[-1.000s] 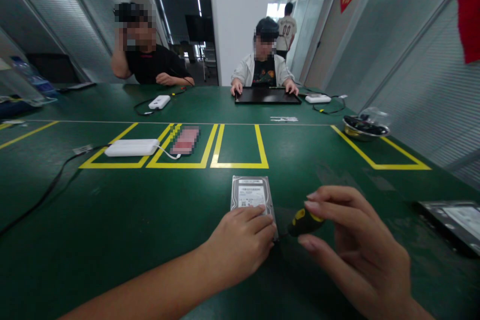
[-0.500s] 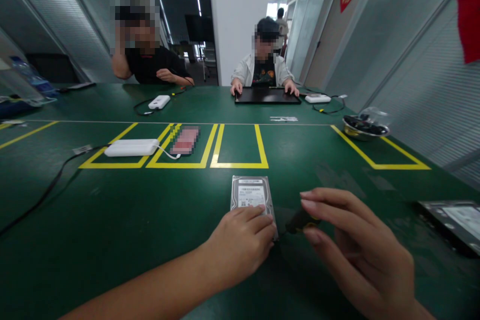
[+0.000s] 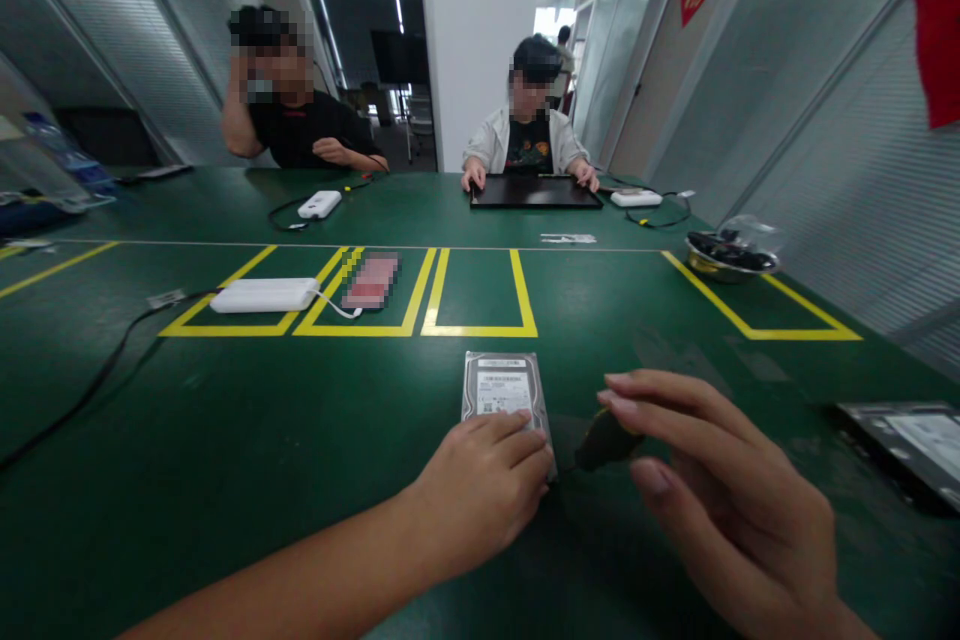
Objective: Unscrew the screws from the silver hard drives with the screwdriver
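Observation:
A silver hard drive [image 3: 504, 382] with a white label lies flat on the green table. My left hand [image 3: 487, 480] rests over its near part and grips it, hiding that end. In my right hand [image 3: 720, 490] is a small screwdriver [image 3: 606, 440] with a dark handle, held loosely near the fingertips. It tilts down to the left, its thin tip at the drive's right side near the front corner; whether the tip touches cannot be made out. A second hard drive [image 3: 911, 450] lies at the right edge, partly cut off by the frame.
Yellow tape outlines [image 3: 480, 330] mark the table [image 3: 300, 440]. A white power bank [image 3: 264, 295] is cabled to a phone [image 3: 371, 280]. A metal bowl [image 3: 731, 265] holds dark items. Across the table sit two people, one with hands on a flat black panel [image 3: 535, 191].
My right thumb has moved away from my index finger, and the screwdriver handle has turned a little between the fingers. My left hand and the hard drive have stayed put.

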The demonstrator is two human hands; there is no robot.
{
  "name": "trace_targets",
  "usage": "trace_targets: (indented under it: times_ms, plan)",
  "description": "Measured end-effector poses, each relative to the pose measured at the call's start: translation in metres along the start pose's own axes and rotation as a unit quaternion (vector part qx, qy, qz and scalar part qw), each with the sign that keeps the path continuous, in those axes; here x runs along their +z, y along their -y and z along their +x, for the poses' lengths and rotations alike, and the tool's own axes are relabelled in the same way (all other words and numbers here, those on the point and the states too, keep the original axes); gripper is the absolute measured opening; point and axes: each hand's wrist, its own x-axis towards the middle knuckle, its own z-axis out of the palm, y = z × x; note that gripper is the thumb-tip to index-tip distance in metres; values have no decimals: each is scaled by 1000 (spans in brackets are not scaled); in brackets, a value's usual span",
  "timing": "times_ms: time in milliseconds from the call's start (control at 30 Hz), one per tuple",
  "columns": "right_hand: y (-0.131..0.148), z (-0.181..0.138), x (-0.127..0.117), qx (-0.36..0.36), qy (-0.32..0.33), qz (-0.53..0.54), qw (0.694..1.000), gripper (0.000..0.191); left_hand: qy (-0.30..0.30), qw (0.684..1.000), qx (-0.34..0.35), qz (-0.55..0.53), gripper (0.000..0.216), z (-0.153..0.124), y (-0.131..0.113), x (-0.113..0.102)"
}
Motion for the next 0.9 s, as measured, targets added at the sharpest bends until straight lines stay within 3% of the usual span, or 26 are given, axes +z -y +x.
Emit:
trace_targets:
  times_ms: [267, 467, 633, 800, 900]
  plan:
    - [-3, -2, 0, 7, -28, 8, 1000, 31, 3, 1000, 0, 0, 22, -1, 0, 0]
    - [-4, -1, 0, 3, 22, 20, 1000, 37, 12, 1000, 1, 1, 20, -2, 1, 2]
    - [-3, -1, 1, 19, -22, 25, 999, 30, 6, 1000, 2, 5, 22, -3, 1, 3]
    - [-1, 1, 1, 27, 2, 46, 999, 35, 5, 1000, 5, 9, 21, -2, 1, 2]
    - [-2, 0, 2, 34, -23, 78, 996, 30, 4, 1000, 5, 12, 21, -1, 0, 1]
